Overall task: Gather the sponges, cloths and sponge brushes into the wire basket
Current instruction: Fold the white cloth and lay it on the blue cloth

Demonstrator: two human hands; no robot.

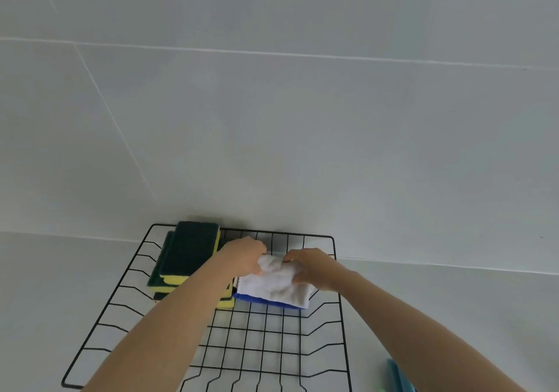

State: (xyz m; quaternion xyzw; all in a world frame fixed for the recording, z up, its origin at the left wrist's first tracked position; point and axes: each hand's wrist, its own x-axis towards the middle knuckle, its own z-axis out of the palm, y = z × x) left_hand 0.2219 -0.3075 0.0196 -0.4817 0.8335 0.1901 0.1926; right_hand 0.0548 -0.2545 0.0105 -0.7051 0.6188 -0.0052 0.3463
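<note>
Grey tiled wall [272, 104] fills the upper two thirds of the frame. Pale counter [45, 285] runs across the lower third. Black wire basket [302, 235] sits lower centre on the counter, its far rim near the wall. Sponges [187, 249], green scouring face over yellow foam, are stacked unevenly in the basket's upper left corner; the top one overhangs the far rim, and the nearest ones are partly hidden by the left forearm [169, 316]. White cloth [272, 285], folded and rumpled, is inside the basket just right of the sponges, centre of frame, lying on a blue cloth [266, 301] of which only the near edge shows. Left hand [245, 255]: fingers curled, pinching the white cloth's upper left corner. Right hand [314, 267]: fingers and thumb closed on the cloth's right edge. Both hands hold the same cloth, close together but not touching. Teal item [399, 376] at the bottom right edge, outside the basket, cut off by the frame; cannot tell what it is.
</note>
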